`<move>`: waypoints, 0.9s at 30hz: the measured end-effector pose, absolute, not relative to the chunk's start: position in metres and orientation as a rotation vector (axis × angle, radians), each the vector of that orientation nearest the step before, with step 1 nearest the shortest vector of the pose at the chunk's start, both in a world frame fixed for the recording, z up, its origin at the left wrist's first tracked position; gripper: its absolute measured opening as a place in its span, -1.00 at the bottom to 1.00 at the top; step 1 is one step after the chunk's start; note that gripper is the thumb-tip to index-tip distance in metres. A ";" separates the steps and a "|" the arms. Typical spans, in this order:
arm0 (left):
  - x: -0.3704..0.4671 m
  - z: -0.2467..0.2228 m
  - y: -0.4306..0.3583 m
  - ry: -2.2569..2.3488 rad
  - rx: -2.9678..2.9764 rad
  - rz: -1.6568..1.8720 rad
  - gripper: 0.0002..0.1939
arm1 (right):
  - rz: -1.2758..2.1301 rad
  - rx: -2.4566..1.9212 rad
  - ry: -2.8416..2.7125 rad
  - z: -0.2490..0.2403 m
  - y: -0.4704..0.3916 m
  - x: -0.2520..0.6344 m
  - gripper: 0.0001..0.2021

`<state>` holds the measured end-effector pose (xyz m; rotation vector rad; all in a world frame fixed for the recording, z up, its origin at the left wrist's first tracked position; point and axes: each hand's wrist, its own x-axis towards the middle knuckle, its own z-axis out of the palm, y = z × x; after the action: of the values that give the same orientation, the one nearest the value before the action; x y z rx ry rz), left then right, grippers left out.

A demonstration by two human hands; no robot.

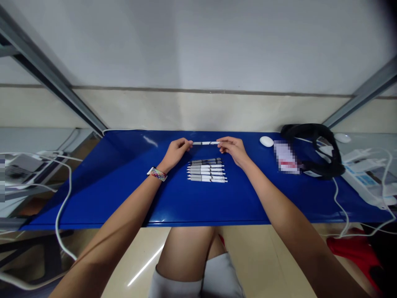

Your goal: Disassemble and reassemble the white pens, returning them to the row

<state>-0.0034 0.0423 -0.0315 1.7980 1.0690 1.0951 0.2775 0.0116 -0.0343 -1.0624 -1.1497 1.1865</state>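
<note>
With my left hand (179,152) and right hand (232,149), I am pinching opposite ends of one white ballpoint pen (205,143), neither hand sitting nearer. Its long axis is running left to right, roughly parallel to the row of pens (206,169) lying closer to me on the blue tabletop (108,186).

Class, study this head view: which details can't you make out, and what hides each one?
All in the head view:
Held pen: both tips, covered by the left grip and right grip.
Lined-up pens: any lettering, too small to read.
Pale item: its writing, hidden by pixelation.
Device at far left: cut off by the left edge, partly pixelated.
</note>
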 end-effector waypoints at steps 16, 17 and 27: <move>0.000 -0.035 0.042 0.918 1.706 1.076 -0.48 | 1.221 -1.053 -1.115 -0.034 0.011 0.276 -0.71; 0.000 -0.035 0.042 0.908 1.705 1.086 -0.40 | 1.224 -1.046 -1.119 -0.034 0.011 0.275 -0.70; 0.000 -0.036 0.043 0.958 1.745 1.124 -0.28 | 1.214 -1.000 -1.123 -0.037 0.011 0.275 -0.72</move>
<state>-0.0002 0.0433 -0.0356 1.7452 0.9582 1.1238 0.2748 0.0108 -0.0369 -1.0003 -1.1230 1.2135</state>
